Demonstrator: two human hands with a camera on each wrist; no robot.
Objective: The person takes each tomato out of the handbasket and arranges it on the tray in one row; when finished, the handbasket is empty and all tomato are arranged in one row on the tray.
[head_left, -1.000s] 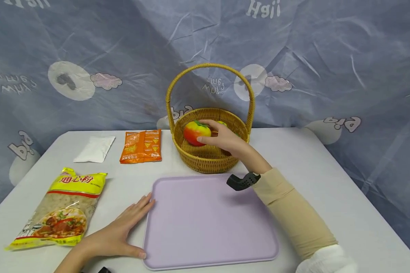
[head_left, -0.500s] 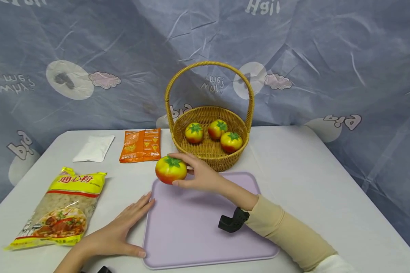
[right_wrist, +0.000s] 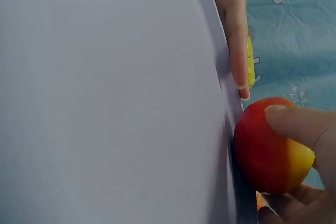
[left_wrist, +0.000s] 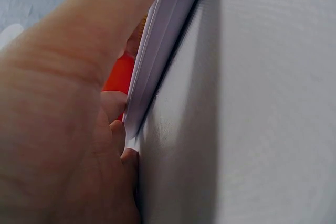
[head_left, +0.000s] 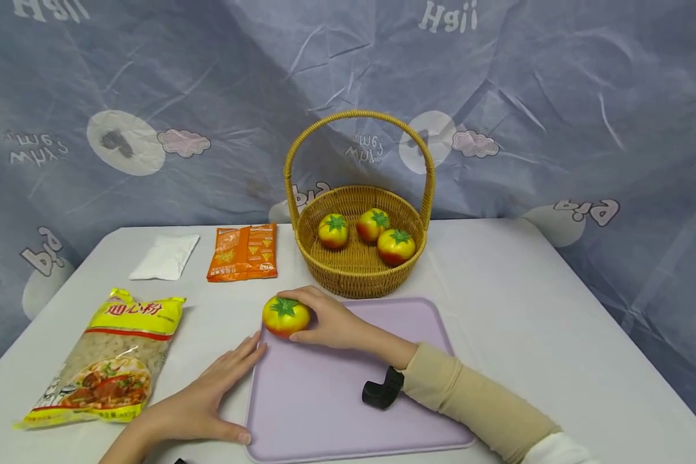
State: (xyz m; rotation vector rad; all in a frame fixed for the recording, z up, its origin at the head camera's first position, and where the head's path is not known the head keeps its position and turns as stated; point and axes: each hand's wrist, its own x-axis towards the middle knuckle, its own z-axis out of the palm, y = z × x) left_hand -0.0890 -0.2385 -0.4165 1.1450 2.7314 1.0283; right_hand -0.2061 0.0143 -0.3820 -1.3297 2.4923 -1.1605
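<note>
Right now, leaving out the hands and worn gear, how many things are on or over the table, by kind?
Fruits: 4 (held fruit in the right hand; three basket fruits)
Bags: 3 (yellow-ended bag, orange packet, white packet)
Basket: 1
Tray: 1
Total: 9

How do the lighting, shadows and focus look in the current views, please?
Head: fairly even light, a broad shadow on the backdrop, a small glint on the yellow bag; left wrist: left hand softly blurred, a dark band along the tablecloth; right wrist: dim, tray shadowed near the fruit.
</note>
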